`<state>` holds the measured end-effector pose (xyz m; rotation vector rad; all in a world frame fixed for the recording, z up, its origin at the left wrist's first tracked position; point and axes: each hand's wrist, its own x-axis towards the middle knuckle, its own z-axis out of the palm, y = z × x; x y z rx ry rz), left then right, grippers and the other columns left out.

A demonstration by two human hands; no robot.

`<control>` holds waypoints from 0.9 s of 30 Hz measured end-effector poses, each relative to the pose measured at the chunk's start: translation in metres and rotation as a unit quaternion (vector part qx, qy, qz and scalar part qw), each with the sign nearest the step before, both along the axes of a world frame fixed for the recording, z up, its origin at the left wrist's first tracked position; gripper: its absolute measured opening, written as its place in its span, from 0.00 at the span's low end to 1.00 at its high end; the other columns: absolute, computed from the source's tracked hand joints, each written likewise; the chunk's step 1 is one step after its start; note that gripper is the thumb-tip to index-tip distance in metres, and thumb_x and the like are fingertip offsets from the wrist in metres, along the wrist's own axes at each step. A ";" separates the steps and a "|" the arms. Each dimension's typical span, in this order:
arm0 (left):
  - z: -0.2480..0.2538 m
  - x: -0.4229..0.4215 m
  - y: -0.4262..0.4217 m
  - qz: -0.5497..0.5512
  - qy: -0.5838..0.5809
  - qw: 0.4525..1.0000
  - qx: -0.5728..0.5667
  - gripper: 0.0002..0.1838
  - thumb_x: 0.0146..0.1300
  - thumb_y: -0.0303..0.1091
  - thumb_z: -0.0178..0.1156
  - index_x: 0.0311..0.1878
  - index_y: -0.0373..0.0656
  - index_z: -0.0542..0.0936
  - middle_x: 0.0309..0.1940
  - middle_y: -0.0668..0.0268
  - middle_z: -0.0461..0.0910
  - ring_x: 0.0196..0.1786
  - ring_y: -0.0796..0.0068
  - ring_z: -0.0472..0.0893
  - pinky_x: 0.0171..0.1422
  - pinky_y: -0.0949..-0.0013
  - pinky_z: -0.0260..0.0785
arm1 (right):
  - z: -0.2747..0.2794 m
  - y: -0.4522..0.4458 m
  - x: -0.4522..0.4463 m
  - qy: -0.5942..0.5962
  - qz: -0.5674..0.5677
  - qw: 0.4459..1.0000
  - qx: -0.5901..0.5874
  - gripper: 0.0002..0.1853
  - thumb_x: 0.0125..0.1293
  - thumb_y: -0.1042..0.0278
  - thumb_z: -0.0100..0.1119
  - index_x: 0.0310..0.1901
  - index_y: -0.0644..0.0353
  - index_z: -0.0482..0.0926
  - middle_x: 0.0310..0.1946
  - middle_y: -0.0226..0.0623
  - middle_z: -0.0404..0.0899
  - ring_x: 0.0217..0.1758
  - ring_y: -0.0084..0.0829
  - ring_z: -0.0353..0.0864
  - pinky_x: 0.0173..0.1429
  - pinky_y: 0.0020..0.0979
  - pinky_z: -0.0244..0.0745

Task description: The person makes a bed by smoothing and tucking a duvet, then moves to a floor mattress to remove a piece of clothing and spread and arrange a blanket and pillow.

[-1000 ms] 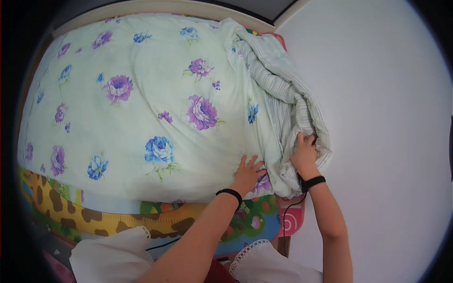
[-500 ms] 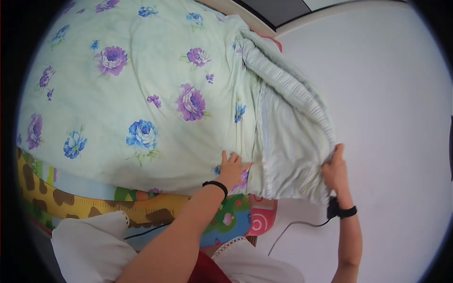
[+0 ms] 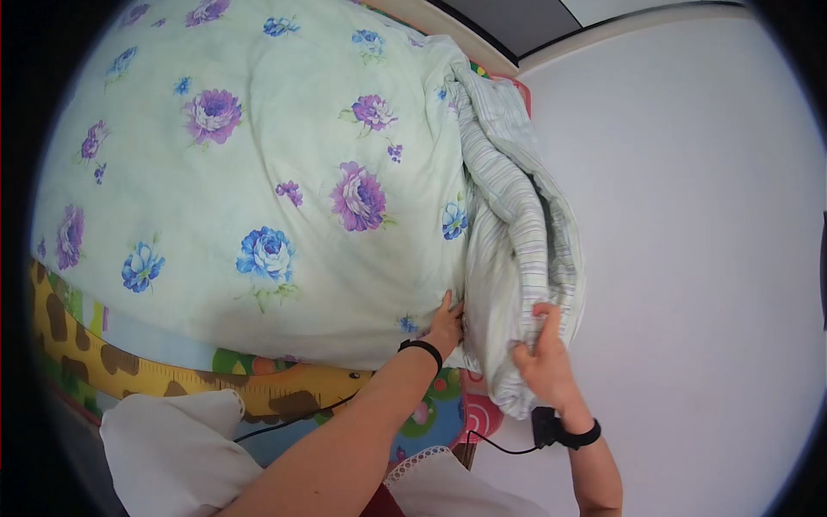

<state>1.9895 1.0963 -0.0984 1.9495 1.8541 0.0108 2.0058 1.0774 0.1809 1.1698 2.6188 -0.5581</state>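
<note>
A pale green quilt (image 3: 301, 155) with purple and blue flowers lies spread out, its right end folded into a thick roll that shows a striped underside (image 3: 525, 233). My left hand (image 3: 445, 329) rests on the quilt near its front edge, beside the fold, fingers stretched out and partly against the cloth. At the front end of the striped roll is my right hand (image 3: 544, 362), thumb and forefinger around the bunched cloth. A black band is on each wrist; the right one carries a small black box (image 3: 544, 426) with a cable.
Under the quilt lies a colourful play mat (image 3: 293, 392) with a giraffe pattern. White floor or surface (image 3: 680, 258) stretches to the right. A grey panel with a pale frame (image 3: 517, 26) stands at the back. White lace-trimmed clothing (image 3: 177, 439) shows at the bottom.
My right hand has moved left and toward me, carrying the quilt's striped end inward into a thicker fold. My left hand has shifted slightly right and down.
</note>
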 end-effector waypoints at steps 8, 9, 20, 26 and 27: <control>-0.016 0.000 -0.052 0.062 -0.066 0.974 0.207 0.24 0.67 0.42 0.48 0.65 0.52 0.70 0.67 0.66 0.67 0.70 0.62 0.63 0.73 0.48 0.46 | -0.046 -0.023 -0.003 0.038 0.159 0.986 0.031 0.30 0.58 0.75 0.60 0.61 0.58 0.59 0.42 0.61 0.78 0.43 0.63 0.78 0.44 0.51 0.74; -0.017 -0.006 -0.061 0.067 -0.097 0.963 0.244 0.23 0.66 0.40 0.49 0.64 0.50 0.72 0.65 0.64 0.69 0.68 0.61 0.66 0.72 0.50 0.50 | -0.051 -0.021 -0.002 0.011 0.165 0.985 0.041 0.30 0.58 0.75 0.60 0.61 0.59 0.59 0.43 0.60 0.78 0.43 0.62 0.79 0.45 0.50 0.75; 0.037 -0.331 -0.086 0.287 0.104 0.937 0.172 0.20 0.56 0.41 0.66 0.53 0.52 0.80 0.54 0.62 0.77 0.64 0.57 0.69 0.66 0.47 0.61 | -0.104 0.054 -0.028 -0.378 0.281 0.876 -0.102 0.20 0.56 0.54 0.63 0.31 0.69 0.84 0.22 0.43 0.83 0.34 0.42 0.86 0.43 0.41 0.79; -0.006 -0.401 -0.103 0.416 0.071 0.904 0.065 0.30 0.67 0.61 0.50 0.72 0.71 0.65 0.76 0.62 0.54 0.78 0.46 0.46 0.73 0.30 0.41 | -0.130 0.119 -0.158 -0.154 0.379 0.912 0.033 0.21 0.62 0.55 0.57 0.45 0.66 0.82 0.41 0.52 0.84 0.44 0.50 0.84 0.52 0.45 0.76; -0.015 -0.396 -0.101 0.431 0.084 0.892 0.104 0.30 0.67 0.62 0.49 0.72 0.71 0.64 0.77 0.62 0.53 0.79 0.47 0.45 0.74 0.31 0.39 | -0.111 0.115 -0.193 -0.095 0.237 0.967 0.011 0.20 0.63 0.56 0.56 0.48 0.65 0.80 0.41 0.53 0.83 0.46 0.50 0.83 0.53 0.45 0.76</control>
